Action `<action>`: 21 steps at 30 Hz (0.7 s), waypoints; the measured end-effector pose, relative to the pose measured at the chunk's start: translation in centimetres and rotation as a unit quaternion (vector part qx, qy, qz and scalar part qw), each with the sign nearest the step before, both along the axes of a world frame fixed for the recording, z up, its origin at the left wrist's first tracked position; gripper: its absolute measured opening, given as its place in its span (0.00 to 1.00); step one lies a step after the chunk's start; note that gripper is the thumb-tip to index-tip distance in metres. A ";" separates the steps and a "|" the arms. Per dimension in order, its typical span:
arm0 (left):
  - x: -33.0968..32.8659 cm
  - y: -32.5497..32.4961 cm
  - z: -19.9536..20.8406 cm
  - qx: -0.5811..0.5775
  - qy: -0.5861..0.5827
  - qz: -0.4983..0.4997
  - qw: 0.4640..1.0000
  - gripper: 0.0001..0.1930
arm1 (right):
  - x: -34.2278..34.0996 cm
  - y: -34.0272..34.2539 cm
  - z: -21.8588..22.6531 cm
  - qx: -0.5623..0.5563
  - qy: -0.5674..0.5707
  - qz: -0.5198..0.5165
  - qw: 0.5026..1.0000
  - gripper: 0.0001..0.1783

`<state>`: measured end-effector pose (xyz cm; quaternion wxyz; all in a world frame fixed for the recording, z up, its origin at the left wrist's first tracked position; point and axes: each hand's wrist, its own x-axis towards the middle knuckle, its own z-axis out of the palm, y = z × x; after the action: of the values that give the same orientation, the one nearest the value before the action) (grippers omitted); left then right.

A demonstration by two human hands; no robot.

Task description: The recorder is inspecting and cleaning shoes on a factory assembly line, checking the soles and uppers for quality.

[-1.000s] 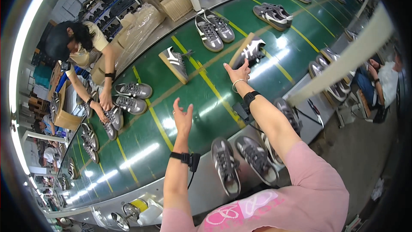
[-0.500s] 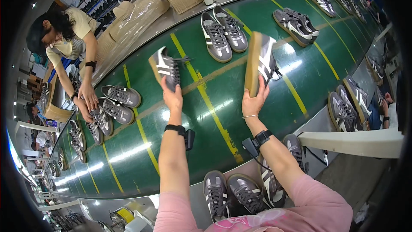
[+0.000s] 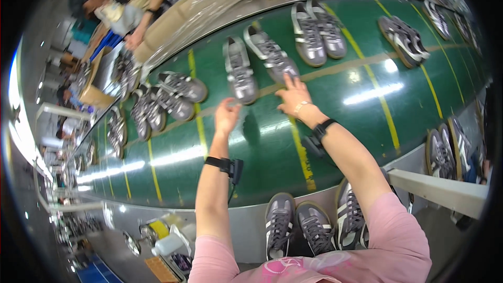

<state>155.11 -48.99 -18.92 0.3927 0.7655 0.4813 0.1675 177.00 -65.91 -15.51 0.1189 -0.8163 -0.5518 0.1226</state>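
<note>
Two grey sneakers with white stripes lie side by side on the green conveyor belt (image 3: 262,141), toes pointing toward me. My left hand (image 3: 227,118) is just below the toe of the left sneaker (image 3: 240,71), thumb and fingers apart, holding nothing. Fingers spread, my right hand (image 3: 295,97) reaches to the toe of the right sneaker (image 3: 270,55); its fingertips touch or nearly touch the toe, and nothing is gripped. Each of my wrists wears a black strap with a small device.
Another pair of sneakers (image 3: 317,31) stands right of these, and one more pair (image 3: 403,41) farther right. Several sneakers (image 3: 170,99) sit on the left. Along the near edge are several more (image 3: 280,225), by a white rail (image 3: 440,191). A co-worker (image 3: 123,2) stands far left.
Both sneakers, held up in my hands before, now rest on the belt, released. The view has shifted left. The co-worker's hands have come away from the shoes on the left.
</note>
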 end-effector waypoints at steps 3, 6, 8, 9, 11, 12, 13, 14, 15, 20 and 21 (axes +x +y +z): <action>-1.3 -6.6 1.3 -0.030 -0.010 -0.063 0.998 0.19 | 0.6 -2.1 -3.2 0.059 0.057 0.007 0.997 0.19; -5.3 -11.9 2.2 -0.106 -0.097 -0.079 0.986 0.16 | -1.2 -3.2 -3.5 0.065 0.110 -0.002 0.992 0.14; -8.2 -15.7 3.6 -0.129 -0.110 -0.063 0.984 0.15 | -4.3 -4.1 -2.3 0.078 0.075 0.022 0.994 0.13; -10.1 -17.7 3.4 -0.121 -0.132 -0.051 0.983 0.14 | -6.3 -4.5 -1.3 0.091 0.121 0.059 0.987 0.13; -14.5 -21.8 3.6 -0.081 -0.113 -0.064 0.988 0.13 | -11.7 -5.8 0.7 0.113 0.167 0.139 0.969 0.12; -16.9 -24.1 4.3 -0.105 -0.092 -0.066 0.988 0.12 | -15.2 -6.8 2.6 0.117 0.173 0.194 0.958 0.11; -19.2 -26.2 5.1 -0.132 -0.081 -0.069 0.985 0.12 | -18.8 -7.9 3.7 0.103 0.201 0.264 0.938 0.11; -22.0 -28.2 5.1 -0.168 -0.066 -0.067 0.981 0.12 | -23.1 -9.1 5.7 0.093 0.240 0.319 0.912 0.11; -24.2 -30.1 3.1 -0.170 -0.069 -0.068 0.981 0.12 | -26.4 -10.5 7.5 0.058 0.269 0.358 0.892 0.12; -38.9 -37.6 -0.8 0.025 -0.109 -0.160 0.981 0.11 | -48.6 -19.0 13.5 0.008 0.366 0.530 0.765 0.16; -42.6 -39.5 -0.7 0.032 -0.110 -0.161 0.980 0.12 | -53.1 -20.4 14.3 0.021 0.394 0.554 0.733 0.17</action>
<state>112.49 -88.46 -19.59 0.4399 0.8223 0.3002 0.2006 123.90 -86.35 -1.24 0.2537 -0.2421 -0.8122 0.4662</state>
